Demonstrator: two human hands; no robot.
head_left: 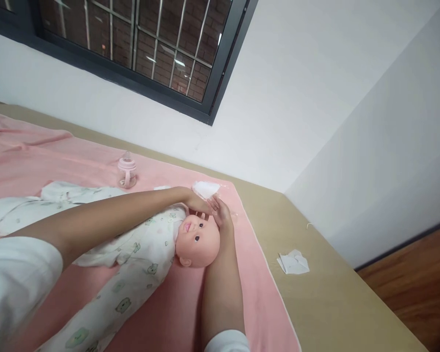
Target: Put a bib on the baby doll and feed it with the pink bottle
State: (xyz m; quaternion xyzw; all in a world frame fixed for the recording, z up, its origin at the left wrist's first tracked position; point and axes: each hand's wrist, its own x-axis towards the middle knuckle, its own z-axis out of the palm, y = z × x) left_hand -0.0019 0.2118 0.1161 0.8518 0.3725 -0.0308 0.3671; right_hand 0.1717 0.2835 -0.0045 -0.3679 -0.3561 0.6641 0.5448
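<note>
A baby doll (198, 244) in white printed clothes lies on its back on a pink blanket (161, 313), its head toward the right. Past its head, my two hands meet beside a white, tissue-like item in clear plastic (206, 189). My left hand (199, 203) reaches across the doll's body, fingers bent down close beside its face. Coming up around the top of the head, my right hand (222, 212) has its fingertips against my left hand. Both hands look closed at the fingertips; what they pinch, if anything, is hidden.
A pink-topped baby bottle (126, 171) stands upright on the blanket behind the doll. Folded white paper (293, 262) lies on the tan surface (315, 303) to the right. White walls and a dark-framed barred window (209, 110) border the far side.
</note>
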